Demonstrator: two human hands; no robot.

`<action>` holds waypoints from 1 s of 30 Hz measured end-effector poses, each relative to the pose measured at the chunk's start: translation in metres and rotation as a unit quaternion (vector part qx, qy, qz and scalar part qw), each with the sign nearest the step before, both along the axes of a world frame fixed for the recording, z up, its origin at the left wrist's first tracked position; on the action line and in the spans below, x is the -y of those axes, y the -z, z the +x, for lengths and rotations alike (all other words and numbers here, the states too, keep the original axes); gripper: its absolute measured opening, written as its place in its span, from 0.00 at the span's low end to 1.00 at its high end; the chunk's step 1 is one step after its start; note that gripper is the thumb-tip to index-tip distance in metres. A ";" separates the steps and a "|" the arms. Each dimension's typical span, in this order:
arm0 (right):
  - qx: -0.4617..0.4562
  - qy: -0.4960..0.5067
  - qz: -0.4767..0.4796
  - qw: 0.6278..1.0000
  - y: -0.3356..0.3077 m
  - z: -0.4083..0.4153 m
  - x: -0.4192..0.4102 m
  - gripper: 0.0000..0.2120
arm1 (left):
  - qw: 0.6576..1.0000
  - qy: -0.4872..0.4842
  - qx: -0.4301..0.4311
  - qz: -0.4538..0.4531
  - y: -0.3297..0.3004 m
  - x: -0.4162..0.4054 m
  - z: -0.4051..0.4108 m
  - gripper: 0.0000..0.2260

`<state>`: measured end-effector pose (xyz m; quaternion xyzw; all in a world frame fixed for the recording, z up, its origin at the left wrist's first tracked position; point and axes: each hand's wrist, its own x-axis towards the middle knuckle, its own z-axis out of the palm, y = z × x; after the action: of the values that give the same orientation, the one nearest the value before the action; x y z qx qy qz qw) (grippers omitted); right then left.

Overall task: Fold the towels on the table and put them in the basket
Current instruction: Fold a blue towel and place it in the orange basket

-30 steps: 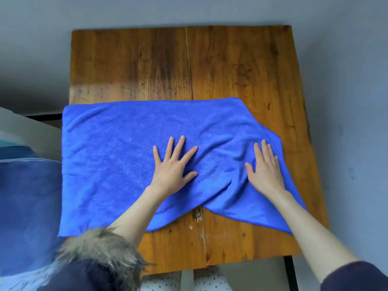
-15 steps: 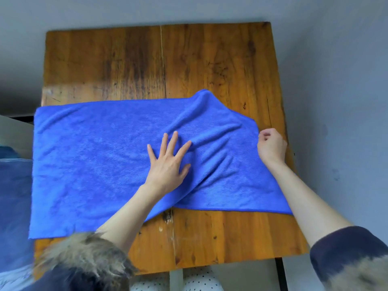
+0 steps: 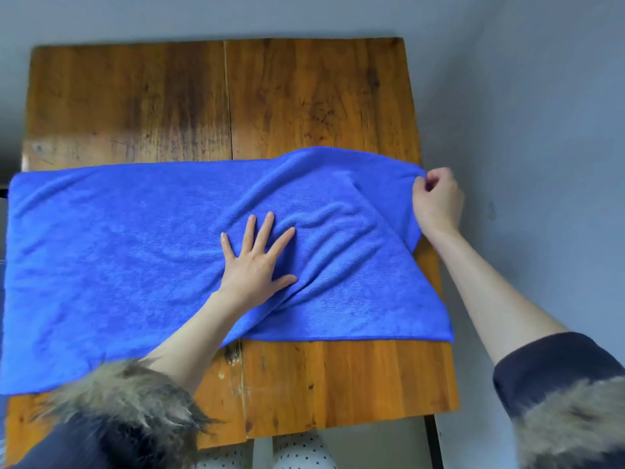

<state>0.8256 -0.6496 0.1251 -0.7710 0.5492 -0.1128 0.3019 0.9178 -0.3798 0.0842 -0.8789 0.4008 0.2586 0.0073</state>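
While left hand [image 3: 252, 262] presses, towel [image 3: 118, 252] flat

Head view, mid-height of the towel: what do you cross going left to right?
Blue towel, spread flat → left hand pressing flat on it → rumpled part of the towel → right hand pinching the towel's far right corner → grey wall.

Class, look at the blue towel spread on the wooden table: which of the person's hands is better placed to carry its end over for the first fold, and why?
The right hand: it already pinches the blue towel's far right corner. The left hand presses flat on the middle, anchoring the cloth.
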 end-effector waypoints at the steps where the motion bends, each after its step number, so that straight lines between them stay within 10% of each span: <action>1: 0.013 -0.004 -0.033 0.999 -0.001 0.000 0.005 0.10 | 1.000 0.000 0.001 0.002 0.000 0.000 0.000 0.37; 11: -0.071 -0.182 -0.117 0.974 0.040 -0.043 -0.050 0.17 | 1.000 -0.005 0.004 0.010 -0.002 0.002 0.000 0.37; 20: -0.223 -0.296 0.033 0.928 0.033 -0.056 -0.014 0.49 | 1.000 -0.013 -0.009 -0.006 -0.004 0.004 0.000 0.38; 30: -0.152 -0.280 -0.050 0.946 0.038 -0.103 -0.052 0.32 | 0.988 0.098 0.076 -0.087 0.002 0.007 -0.048 0.34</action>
<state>0.7225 -0.5974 0.0871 -0.9160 0.3442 0.0677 0.1949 0.8698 -0.3871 0.0821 -0.8497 0.5044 0.1529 -0.0132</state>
